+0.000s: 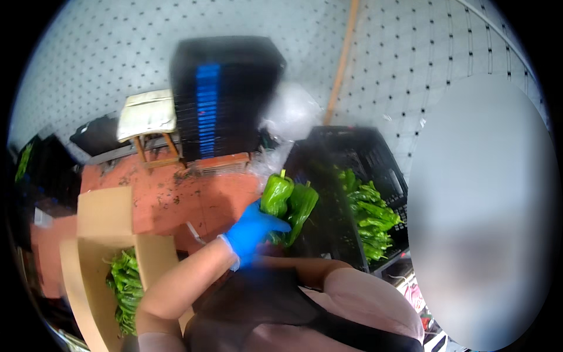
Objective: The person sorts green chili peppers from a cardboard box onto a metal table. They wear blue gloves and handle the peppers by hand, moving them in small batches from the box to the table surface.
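Note:
My left hand (255,226), in a blue glove with a pale cuff, grips green peppers in front of my body. One glossy pepper (277,195) stands stem up, and a darker pepper (303,209) leans beside it. My right forearm (303,264) reaches across from the right. Its hand, a blurred patch of blue (257,273), lies below the left wrist, mostly hidden. To the right, a black plastic crate (319,211) holds several green peppers (374,215). On the left, an open cardboard box (105,211) contains many long green peppers (127,290).
Ahead rises a tall stack of black crates (228,97) with blue showing in a strip. Beside it are a wooden stool with a pale seat (147,114) and crumpled clear plastic (292,112). Scraps litter the red floor (176,193). A blurred pale shape (479,198) covers the far right.

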The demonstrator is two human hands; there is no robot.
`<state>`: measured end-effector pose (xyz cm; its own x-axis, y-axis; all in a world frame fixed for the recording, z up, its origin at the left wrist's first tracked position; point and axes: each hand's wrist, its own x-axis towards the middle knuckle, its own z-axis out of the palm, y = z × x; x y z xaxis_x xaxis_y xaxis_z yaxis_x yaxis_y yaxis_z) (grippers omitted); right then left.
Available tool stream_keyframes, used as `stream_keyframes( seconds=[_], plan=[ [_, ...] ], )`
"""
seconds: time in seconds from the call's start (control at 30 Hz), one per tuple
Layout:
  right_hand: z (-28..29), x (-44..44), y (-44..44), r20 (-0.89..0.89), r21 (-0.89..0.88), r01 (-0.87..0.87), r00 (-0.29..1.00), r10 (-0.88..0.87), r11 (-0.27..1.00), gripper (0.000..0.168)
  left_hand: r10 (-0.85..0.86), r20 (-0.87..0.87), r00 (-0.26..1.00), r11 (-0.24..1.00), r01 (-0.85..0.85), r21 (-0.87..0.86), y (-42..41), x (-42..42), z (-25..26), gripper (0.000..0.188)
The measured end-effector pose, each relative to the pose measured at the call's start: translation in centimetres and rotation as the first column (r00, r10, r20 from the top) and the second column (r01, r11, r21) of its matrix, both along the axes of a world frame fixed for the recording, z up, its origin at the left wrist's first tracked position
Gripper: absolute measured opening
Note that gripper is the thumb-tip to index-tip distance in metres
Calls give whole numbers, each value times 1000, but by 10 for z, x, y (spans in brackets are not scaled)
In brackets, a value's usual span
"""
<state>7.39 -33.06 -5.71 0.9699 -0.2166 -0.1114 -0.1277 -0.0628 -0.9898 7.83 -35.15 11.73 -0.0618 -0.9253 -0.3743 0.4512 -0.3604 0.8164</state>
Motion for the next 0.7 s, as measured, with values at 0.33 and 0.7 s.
stream_keyframes(
  seconds=[0.33, 0.7],
  plan=[
    [-13, -54, -76, 111, 83, 84, 989, -93, 993, 26, -374, 196, 906, 927, 374, 39, -186, -145, -2, 46],
    [-15, -84, -87, 116, 97, 188, 973, -199, 977, 28, -264, 245, 933, 947, 299, -118, -229, -250, -79, 78]
  ],
)
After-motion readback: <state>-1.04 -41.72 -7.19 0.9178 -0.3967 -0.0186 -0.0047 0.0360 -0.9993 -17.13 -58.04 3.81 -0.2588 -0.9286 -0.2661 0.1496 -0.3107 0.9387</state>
